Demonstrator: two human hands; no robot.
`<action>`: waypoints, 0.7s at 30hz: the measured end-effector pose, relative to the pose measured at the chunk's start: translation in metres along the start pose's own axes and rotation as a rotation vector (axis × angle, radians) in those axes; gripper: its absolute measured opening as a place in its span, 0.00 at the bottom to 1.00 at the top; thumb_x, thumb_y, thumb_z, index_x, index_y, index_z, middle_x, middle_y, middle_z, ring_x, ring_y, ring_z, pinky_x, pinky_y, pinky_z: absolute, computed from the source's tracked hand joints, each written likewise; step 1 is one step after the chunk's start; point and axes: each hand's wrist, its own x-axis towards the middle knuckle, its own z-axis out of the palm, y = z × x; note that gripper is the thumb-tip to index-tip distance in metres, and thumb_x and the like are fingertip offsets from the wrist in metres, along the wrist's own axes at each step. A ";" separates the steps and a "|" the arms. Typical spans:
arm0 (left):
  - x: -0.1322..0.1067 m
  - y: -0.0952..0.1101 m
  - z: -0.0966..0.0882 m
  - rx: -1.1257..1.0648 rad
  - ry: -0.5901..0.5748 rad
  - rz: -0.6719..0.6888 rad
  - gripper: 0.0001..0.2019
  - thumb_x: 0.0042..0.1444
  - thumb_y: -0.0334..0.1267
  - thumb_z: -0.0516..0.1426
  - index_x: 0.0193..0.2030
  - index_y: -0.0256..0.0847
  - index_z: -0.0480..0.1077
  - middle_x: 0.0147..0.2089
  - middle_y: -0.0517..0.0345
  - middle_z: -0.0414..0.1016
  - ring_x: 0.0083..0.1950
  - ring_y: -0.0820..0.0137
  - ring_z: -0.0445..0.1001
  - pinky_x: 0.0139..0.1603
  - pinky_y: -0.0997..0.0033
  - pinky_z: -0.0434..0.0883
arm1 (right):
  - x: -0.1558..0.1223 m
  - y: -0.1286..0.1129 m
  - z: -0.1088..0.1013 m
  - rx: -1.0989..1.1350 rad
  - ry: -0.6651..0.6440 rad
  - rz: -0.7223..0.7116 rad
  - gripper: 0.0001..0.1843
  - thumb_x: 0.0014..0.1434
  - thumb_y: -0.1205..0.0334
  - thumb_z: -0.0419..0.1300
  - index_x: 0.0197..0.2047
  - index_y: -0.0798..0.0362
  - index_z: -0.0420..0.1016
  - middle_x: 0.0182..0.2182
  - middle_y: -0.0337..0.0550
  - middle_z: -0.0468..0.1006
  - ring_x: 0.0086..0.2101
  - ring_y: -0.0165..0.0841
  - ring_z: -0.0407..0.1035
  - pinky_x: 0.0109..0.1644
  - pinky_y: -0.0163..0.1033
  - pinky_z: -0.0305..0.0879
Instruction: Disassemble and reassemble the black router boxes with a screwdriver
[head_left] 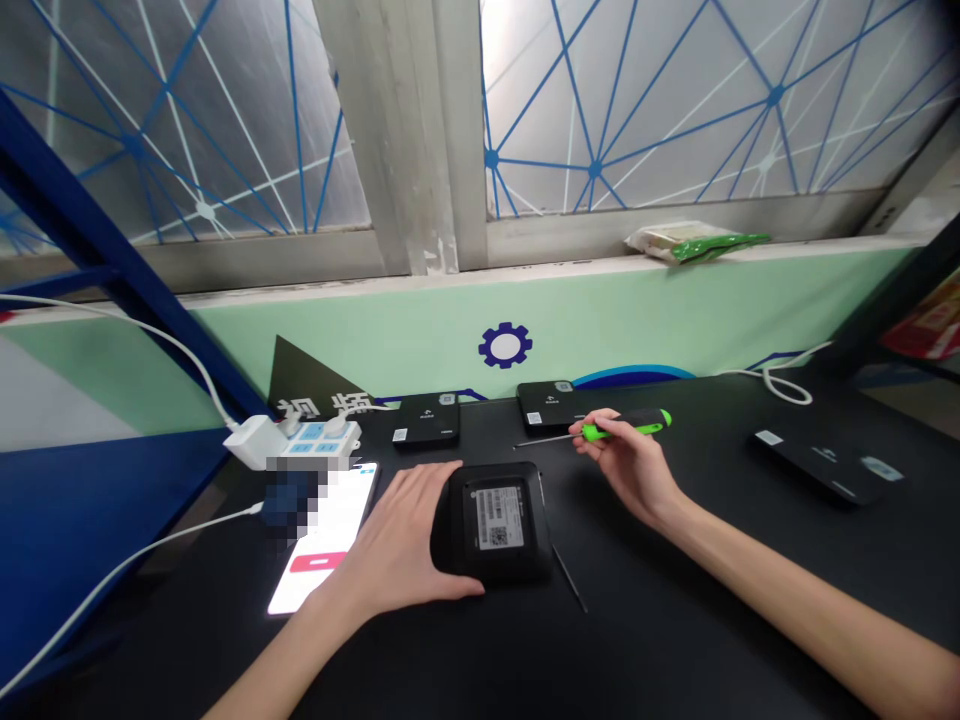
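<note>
My left hand (pixel 401 540) grips the left side of a black electronic box (pixel 536 505), thumb along its near edge and fingers over its far edge. The box rests on the table with a white barcode label (pixel 499 517) facing up. In my right hand (pixel 626 465) is a screwdriver (pixel 634 424) with a green and black handle. Its thin metal shaft points left, above the table and apart from the box. A slim dark rod (pixel 571 582) lies just right of the box.
A lit phone (pixel 326 545) lies left of my left hand, near a white power strip (pixel 322 440) with cables. Similar black boxes stand at the back (pixel 427 420), (pixel 546 408) and right (pixel 825 468). A green packet (pixel 694 242) sits on the window ledge.
</note>
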 end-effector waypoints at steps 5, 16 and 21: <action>0.000 -0.001 0.001 0.003 -0.003 -0.007 0.54 0.38 0.58 0.71 0.68 0.44 0.52 0.64 0.45 0.65 0.63 0.45 0.64 0.62 0.45 0.64 | 0.000 0.000 -0.001 0.010 0.005 0.009 0.05 0.53 0.61 0.68 0.31 0.53 0.79 0.33 0.46 0.81 0.35 0.34 0.73 0.42 0.36 0.71; 0.000 0.000 -0.003 0.000 0.004 -0.003 0.52 0.37 0.58 0.71 0.67 0.43 0.55 0.63 0.45 0.66 0.62 0.45 0.66 0.61 0.44 0.65 | 0.001 0.003 -0.002 0.022 0.009 0.011 0.06 0.52 0.61 0.69 0.30 0.53 0.78 0.33 0.46 0.81 0.35 0.34 0.73 0.43 0.36 0.70; -0.003 -0.002 -0.012 0.014 -0.051 0.024 0.53 0.35 0.61 0.70 0.66 0.43 0.56 0.63 0.46 0.66 0.62 0.44 0.67 0.63 0.44 0.63 | 0.000 0.002 -0.002 0.015 0.002 0.014 0.06 0.53 0.61 0.69 0.31 0.53 0.78 0.34 0.46 0.81 0.36 0.34 0.73 0.43 0.36 0.70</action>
